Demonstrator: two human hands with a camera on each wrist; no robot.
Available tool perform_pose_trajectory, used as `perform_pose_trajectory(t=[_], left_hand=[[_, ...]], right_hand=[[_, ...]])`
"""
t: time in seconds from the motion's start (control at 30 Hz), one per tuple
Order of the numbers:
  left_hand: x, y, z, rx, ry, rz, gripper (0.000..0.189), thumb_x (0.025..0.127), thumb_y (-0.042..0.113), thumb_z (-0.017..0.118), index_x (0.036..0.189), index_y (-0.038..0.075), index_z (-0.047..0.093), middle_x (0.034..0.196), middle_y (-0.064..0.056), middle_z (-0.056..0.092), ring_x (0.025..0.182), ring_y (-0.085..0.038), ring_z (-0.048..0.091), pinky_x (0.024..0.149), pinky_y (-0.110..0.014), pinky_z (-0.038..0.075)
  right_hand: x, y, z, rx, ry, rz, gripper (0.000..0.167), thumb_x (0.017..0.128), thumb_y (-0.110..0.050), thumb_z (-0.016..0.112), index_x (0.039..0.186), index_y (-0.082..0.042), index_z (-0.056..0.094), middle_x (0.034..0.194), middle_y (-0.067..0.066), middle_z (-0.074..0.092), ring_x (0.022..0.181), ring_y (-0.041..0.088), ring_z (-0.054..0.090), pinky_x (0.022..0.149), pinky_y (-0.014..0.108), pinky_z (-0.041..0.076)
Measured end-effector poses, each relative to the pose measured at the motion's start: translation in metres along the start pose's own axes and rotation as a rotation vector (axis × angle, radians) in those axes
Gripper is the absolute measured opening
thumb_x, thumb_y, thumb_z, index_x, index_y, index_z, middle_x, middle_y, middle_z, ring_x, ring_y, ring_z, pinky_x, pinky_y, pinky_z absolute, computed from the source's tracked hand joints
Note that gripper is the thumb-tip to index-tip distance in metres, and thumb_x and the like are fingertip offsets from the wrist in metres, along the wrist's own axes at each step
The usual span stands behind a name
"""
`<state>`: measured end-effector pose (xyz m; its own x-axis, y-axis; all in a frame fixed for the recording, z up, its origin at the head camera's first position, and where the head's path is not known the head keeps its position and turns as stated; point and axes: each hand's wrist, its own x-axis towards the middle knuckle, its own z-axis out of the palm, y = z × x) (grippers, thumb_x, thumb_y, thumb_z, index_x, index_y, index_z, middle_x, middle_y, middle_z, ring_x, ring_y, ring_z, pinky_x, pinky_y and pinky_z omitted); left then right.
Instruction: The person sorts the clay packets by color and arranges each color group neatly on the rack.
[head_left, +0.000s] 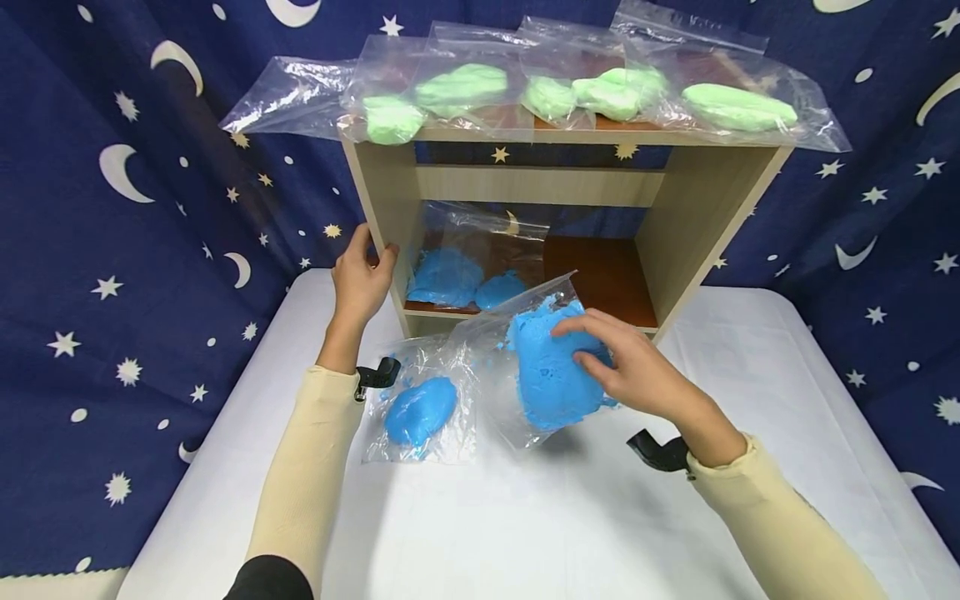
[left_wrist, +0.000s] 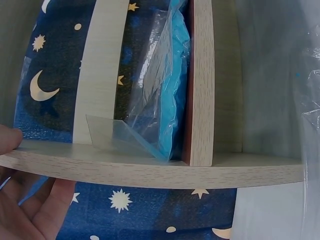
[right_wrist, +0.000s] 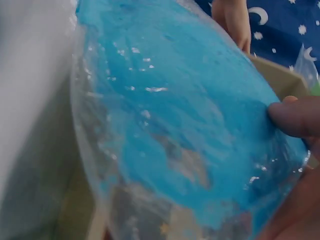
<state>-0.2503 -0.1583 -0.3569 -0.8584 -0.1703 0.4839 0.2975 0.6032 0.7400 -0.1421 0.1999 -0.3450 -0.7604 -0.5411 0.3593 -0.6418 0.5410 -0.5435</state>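
Observation:
My right hand [head_left: 641, 371] pinches a clear plastic bag of soft blue clay-like stuff [head_left: 551, 375] by its right edge, above the table in front of a small wooden shelf. In the right wrist view the thumb [right_wrist: 297, 117] presses on the bag's filled part. My left hand [head_left: 358, 279] grips the shelf's left side panel [head_left: 386, 196], with the thumb on the inner side and the fingers outside, as the left wrist view shows. On the lower board lie blue-filled bags [head_left: 450, 275]. Another bag with a blue lump [head_left: 422, 411] rests on the table below.
Several clear bags with light green lumps [head_left: 738, 107] lie along the shelf's top, some overhanging its front edge. The lower board's brown right part [head_left: 600, 275] shows. A white cloth covers the table [head_left: 480, 525]; a blue moon-and-star curtain [head_left: 150, 292] hangs behind.

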Motion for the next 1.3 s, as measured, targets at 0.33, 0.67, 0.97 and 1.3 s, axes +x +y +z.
perform_pose_trajectory(t=[0.33, 0.67, 0.97, 1.3], left_hand=[[0.000, 0.000, 0.000, 0.003, -0.010, -0.016, 0.041, 0.096, 0.024, 0.060, 0.135, 0.014, 0.055, 0.136, -0.012, 0.064, 0.107, -0.034, 0.072, 0.099, -0.053, 0.049], [0.001, -0.001, 0.001, -0.021, -0.016, -0.007, 0.042, 0.096, 0.025, 0.060, 0.136, 0.014, 0.055, 0.136, -0.012, 0.064, 0.106, -0.034, 0.072, 0.094, -0.052, 0.053], [-0.001, -0.003, 0.003, -0.012, -0.032, -0.004, 0.043, 0.096, 0.025, 0.059, 0.137, 0.014, 0.054, 0.135, -0.014, 0.064, 0.107, -0.034, 0.072, 0.087, -0.051, 0.057], [0.000, -0.002, 0.000, -0.004, -0.020, 0.002, 0.043, 0.097, 0.024, 0.059, 0.138, 0.014, 0.053, 0.138, -0.014, 0.062, 0.109, -0.036, 0.071, 0.088, -0.051, 0.057]], right_hand=[[0.052, 0.022, -0.035, 0.068, 0.097, 0.228, 0.038, 0.094, 0.002, 0.054, 0.130, -0.008, 0.059, 0.142, 0.019, 0.054, 0.126, 0.039, 0.051, 0.101, 0.066, 0.043], [0.102, 0.061, -0.027, 0.268, 0.242, 0.364, 0.042, 0.092, 0.002, 0.051, 0.132, -0.008, 0.058, 0.153, 0.011, 0.045, 0.142, 0.027, 0.036, 0.118, 0.054, 0.027], [0.092, 0.106, -0.004, 0.284, -0.013, 0.716, 0.049, 0.096, -0.002, 0.042, 0.145, -0.005, 0.044, 0.161, 0.022, 0.027, 0.127, 0.036, 0.035, 0.102, 0.047, 0.035], [0.097, 0.116, 0.003, 0.341, 0.140, 0.694, 0.047, 0.096, 0.002, 0.043, 0.142, -0.002, 0.047, 0.158, 0.021, 0.031, 0.119, 0.032, 0.039, 0.093, 0.038, 0.038]])
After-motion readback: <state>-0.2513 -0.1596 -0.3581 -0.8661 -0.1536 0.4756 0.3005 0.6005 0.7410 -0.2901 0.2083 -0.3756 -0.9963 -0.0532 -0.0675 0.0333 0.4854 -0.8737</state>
